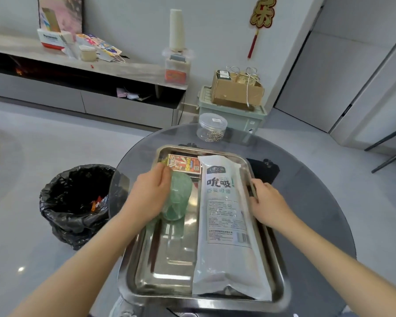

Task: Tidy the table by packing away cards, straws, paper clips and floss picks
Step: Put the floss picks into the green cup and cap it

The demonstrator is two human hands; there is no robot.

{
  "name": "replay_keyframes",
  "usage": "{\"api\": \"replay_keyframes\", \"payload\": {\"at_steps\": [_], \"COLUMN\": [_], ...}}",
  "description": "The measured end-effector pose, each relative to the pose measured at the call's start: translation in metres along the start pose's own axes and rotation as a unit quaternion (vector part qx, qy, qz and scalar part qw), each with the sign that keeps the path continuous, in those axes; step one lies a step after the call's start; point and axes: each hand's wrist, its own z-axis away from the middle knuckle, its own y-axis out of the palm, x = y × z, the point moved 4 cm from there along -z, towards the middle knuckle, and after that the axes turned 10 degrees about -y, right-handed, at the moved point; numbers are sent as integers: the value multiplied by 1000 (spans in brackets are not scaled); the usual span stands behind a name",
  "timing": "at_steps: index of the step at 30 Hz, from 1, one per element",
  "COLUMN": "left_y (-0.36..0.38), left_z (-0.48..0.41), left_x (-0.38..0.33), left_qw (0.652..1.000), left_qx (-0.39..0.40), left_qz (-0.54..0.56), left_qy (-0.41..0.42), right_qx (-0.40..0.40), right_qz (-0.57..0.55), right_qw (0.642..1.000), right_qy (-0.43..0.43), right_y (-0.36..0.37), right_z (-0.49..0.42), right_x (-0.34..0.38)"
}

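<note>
A green tub (178, 191) is grasped by the left hand (150, 193) above the tray (160, 277), whose right rim is gripped by the right hand (269, 202). Inside, a straw pack (226, 225) is laid right, a card box (184, 164) far.

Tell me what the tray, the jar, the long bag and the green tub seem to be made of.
Tray: metal, likely stainless steel, polished; it mirrors light.
Jar: clear plastic, probably; clips show through.
Bag: thin plastic film, white, slightly glossy, creased.
Tub, in the left hand: translucent green plastic, it seems; blurred.
</note>
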Motion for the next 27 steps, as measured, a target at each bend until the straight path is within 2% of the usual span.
{"api": "replay_keyframes", "payload": {"at_steps": [3,5,7,9,13,19,25,27], "left_y": [-7,-7,-3,3,23,66,77,76], "left_z": [5,4,6,10,15,16,4,-2], "left_x": [1,8,14,14,-1,-23,-31,-34], "left_qw": [998,996,994,993,994,985,973,975], "left_qx": [-58,-62,-25,13,69,168,227,218], "left_qz": [-30,-63,-84,-71,-23,-40,-26,-37], "left_qy": [27,-8,-70,-94,-85,-32,-41,-39], "right_qx": [0,-18,-26,-28,-35,-58,-6,6], "right_qz": [-65,-82,-85,-90,-84,-70,-47,-11], "right_qw": [998,996,996,995,994,988,989,994], "right_qy": [26,33,30,34,66,125,140,109], "right_y": [6,5,3,-2,-16,-35,-47,-53], "right_z": [11,11,12,15,23,32,19,0], "right_x": [-6,-7,-8,-12,-36,-81,-86,-77]}}
